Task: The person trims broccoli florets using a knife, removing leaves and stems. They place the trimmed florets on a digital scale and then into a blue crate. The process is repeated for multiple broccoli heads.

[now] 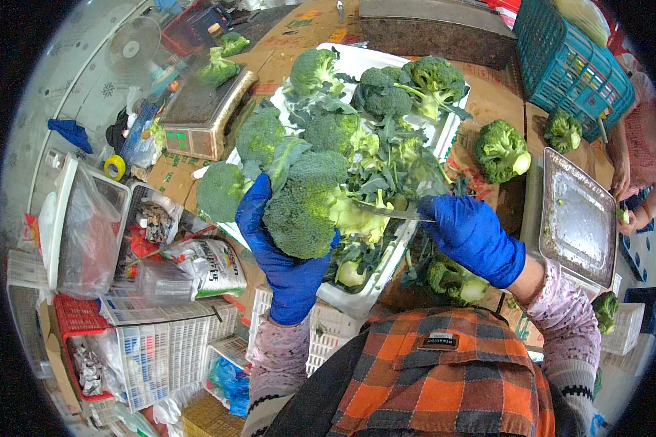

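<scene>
My left hand (287, 273), in a blue glove, grips a large broccoli head (300, 218) with its pale stem turned to the right. A knife (393, 212) is in my blue-gloved right hand (467, 237), its blade lying against the stem side of that head. Below both hands is a white foam tray (355, 54) that carries several more broccoli heads (382, 93), loose leaves and trimmed pieces of stem (351, 273). My right fingers hide the knife's handle.
Left of the tray stands a digital scale (197, 109) with broccoli on it. Broccoli heads (500, 150) lie on cardboard at right, near a metal-topped scale (577, 213). A teal basket (574, 65) is at the upper right, beside another person's arms (623, 153). Plastic crates (169, 349) stand lower left.
</scene>
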